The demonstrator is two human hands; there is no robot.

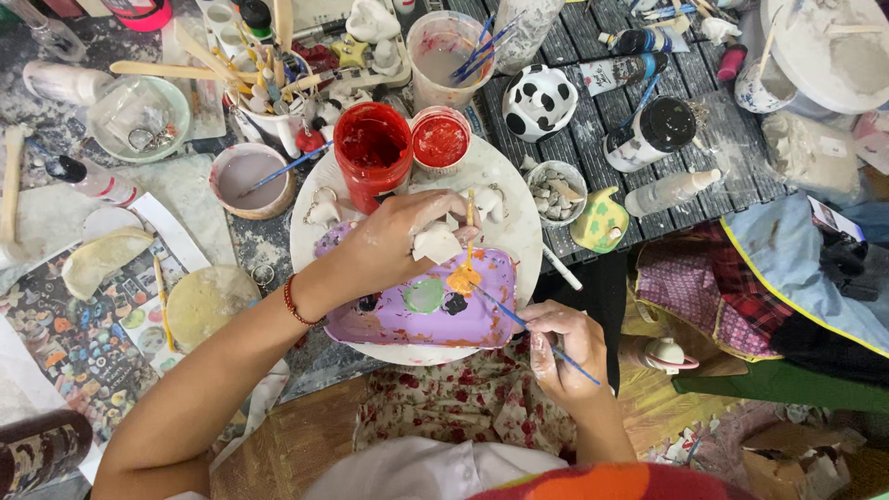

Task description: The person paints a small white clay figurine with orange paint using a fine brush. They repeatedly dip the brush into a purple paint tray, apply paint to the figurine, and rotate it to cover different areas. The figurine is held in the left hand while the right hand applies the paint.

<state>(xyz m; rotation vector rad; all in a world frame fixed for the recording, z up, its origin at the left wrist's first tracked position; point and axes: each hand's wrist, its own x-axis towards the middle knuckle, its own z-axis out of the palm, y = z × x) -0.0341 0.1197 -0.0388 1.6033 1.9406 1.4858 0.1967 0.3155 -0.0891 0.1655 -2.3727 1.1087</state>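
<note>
The left hand is closed around a small white figurine, with the fingers wrapped on its top so that it stays steady above the purple tray. The right hand pinches a thin blue brush like a pen, fingers tight on the handle. The brush tip reaches an orange paint spot on the tray, just beside the figurine; I think the tray serves as a palette, so colour is close to the piece. The tray lies on a white round board. Behind it stand a red jar and its lid, open and near, probably for easy dipping.
</note>
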